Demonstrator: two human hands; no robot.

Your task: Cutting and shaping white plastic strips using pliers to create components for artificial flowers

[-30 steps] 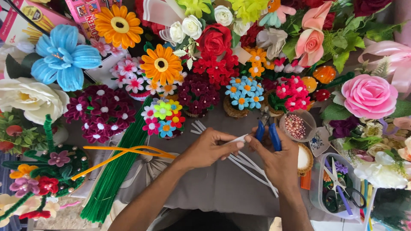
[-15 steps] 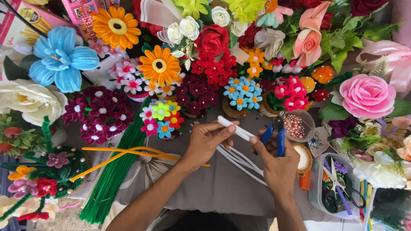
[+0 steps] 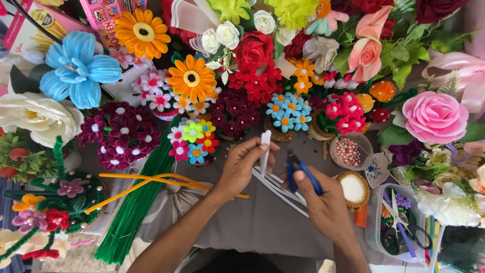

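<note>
My left hand (image 3: 244, 166) pinches a short white pipe-cleaner piece (image 3: 264, 146) and holds it nearly upright above the grey cloth (image 3: 252, 222). My right hand (image 3: 323, 205) grips blue-handled pliers (image 3: 303, 174), their dark tip close to the lower part of the white piece. Under both hands lie several long white stems (image 3: 283, 192) spread on the cloth.
A bundle of green stems (image 3: 136, 202) and a few orange ones (image 3: 146, 181) lie at left. Handmade flowers crowd the back and both sides. At right stand a dish of pink beads (image 3: 348, 150), a round white pot (image 3: 353, 188) and a clear tub with scissors (image 3: 399, 230).
The left hand has turned the white piece from slanted to nearly upright and shifted right. The right hand with the pliers has moved in beside it.
</note>
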